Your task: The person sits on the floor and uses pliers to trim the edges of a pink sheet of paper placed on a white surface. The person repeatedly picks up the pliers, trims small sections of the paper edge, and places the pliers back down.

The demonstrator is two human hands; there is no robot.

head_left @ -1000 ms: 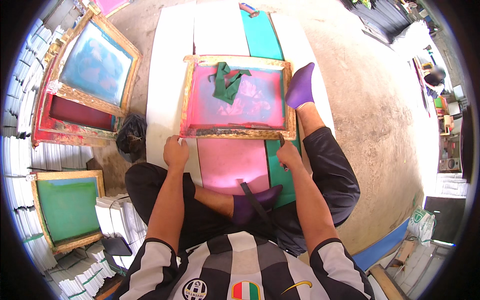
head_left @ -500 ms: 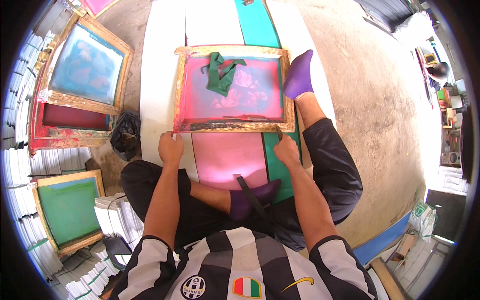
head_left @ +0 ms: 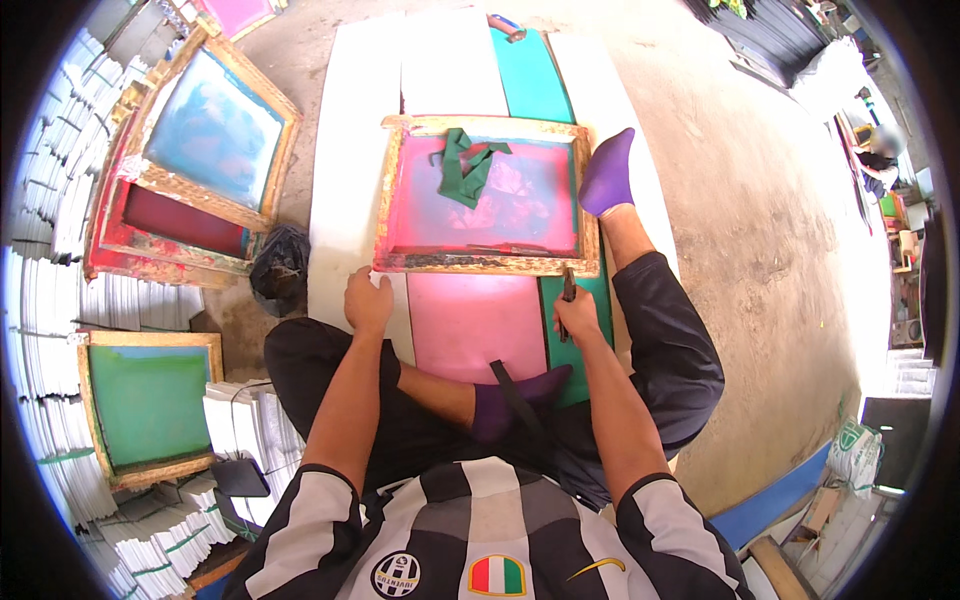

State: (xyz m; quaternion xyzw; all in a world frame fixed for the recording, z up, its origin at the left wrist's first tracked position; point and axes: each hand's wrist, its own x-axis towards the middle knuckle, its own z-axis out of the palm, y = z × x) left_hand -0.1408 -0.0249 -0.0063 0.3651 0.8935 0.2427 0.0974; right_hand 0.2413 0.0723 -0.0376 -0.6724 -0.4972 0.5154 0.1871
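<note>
A wooden-framed printing screen (head_left: 490, 264) with pink and blue mesh lies flat in front of me. A crumpled dark green cloth strip (head_left: 465, 178) rests on its mesh. My left hand (head_left: 369, 302) is at the frame's near left corner, its fingers partly spread and holding nothing I can see. Near the right end of the front rail, my right hand (head_left: 580, 316) grips a narrow dark hand tool (head_left: 569, 288), whose upper end points at the rail. The tool's exact kind is too small to tell.
Under the screen are long white, pink (head_left: 480, 325) and teal boards. A purple-socked foot (head_left: 608, 178) stands beside the frame's right side. To the left are other framed screens (head_left: 212, 130), a black plastic bag (head_left: 280, 268) and tied paper stacks (head_left: 255, 425). Another person (head_left: 878, 165) is far right.
The whole view has shifted, so the scene sits further right and lower. In my right hand the dark tool has tilted more upright and shows more. My left hand stays by the corner.
</note>
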